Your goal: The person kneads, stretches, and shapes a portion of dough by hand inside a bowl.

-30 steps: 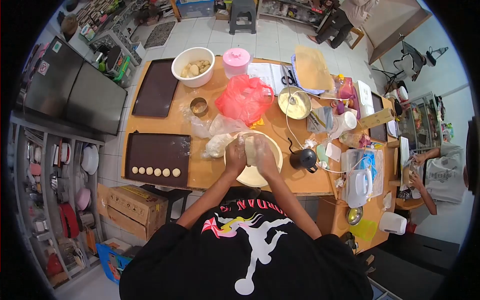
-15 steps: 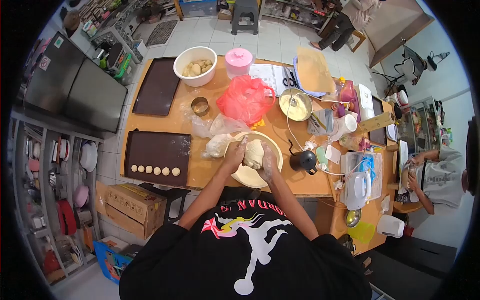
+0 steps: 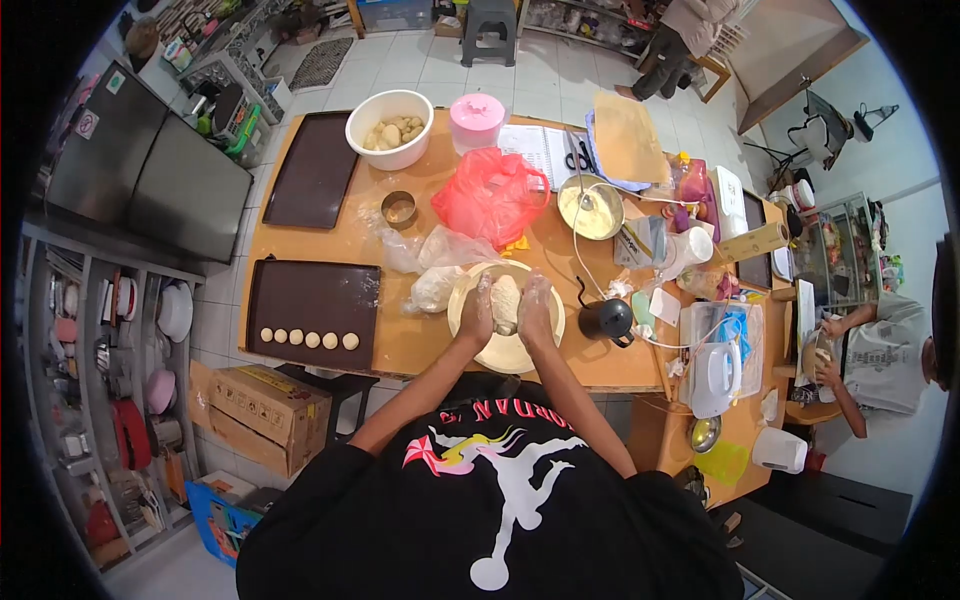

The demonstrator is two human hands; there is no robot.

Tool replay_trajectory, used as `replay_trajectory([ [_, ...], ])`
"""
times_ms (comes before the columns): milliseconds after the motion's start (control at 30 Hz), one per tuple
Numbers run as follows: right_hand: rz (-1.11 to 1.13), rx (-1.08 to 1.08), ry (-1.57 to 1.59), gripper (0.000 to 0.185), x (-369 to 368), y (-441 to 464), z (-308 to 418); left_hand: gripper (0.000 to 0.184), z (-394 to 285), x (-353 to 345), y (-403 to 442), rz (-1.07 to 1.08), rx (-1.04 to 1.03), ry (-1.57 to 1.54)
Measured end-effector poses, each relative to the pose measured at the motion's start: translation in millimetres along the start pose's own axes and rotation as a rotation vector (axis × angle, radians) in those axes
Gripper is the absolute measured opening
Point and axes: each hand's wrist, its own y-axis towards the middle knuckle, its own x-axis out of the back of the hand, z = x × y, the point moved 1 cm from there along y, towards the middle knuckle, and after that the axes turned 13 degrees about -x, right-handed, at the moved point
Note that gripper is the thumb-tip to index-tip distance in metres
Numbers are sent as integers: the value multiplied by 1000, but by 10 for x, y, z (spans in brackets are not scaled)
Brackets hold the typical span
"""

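A pale lump of dough (image 3: 507, 298) is upright between my two hands, over a cream-coloured bowl (image 3: 510, 358). My left hand (image 3: 478, 308) presses along the dough's left side. My right hand (image 3: 535, 312) is against its right side, with flour on the fingers. Part of the dough is hidden by my palms. Left of the bowl lies a plastic bag with whitish contents (image 3: 436, 289). A dark baking tray (image 3: 315, 300) at left carries a row of several small dough balls (image 3: 297, 338).
A red plastic bag (image 3: 490, 200), a metal ring (image 3: 398, 208) and a white bowl of dough balls (image 3: 390, 152) stand beyond my hands. At right are a black pitcher (image 3: 605, 322), a cabled mixing bowl (image 3: 590, 210) and a seated person (image 3: 880, 355). Another person stands at the back.
The dough looks narrower and more upright between my palms. My right hand has turned straighter, and both hands still flank the dough above the bowl.
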Motion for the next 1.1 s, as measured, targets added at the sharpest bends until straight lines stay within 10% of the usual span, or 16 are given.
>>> replay_trajectory([
  [133,185,-73,296,54,134,-515,441,50,-100,87,111,-167,-222,250],
  [367,-188,578,-31,39,-60,-731,712,26,-420,-14,148,-237,-263,34],
  [600,135,66,404,34,164,-816,1029,31,-858,-96,254,-359,30,-426],
  [700,202,188,621,45,101,-517,804,34,-1178,-194,253,-350,225,-624],
  [867,643,-119,1061,55,181,-484,796,41,-599,-114,93,124,307,-741],
  [1100,412,-103,652,53,101,-463,825,39,-452,-28,93,250,296,-829],
])
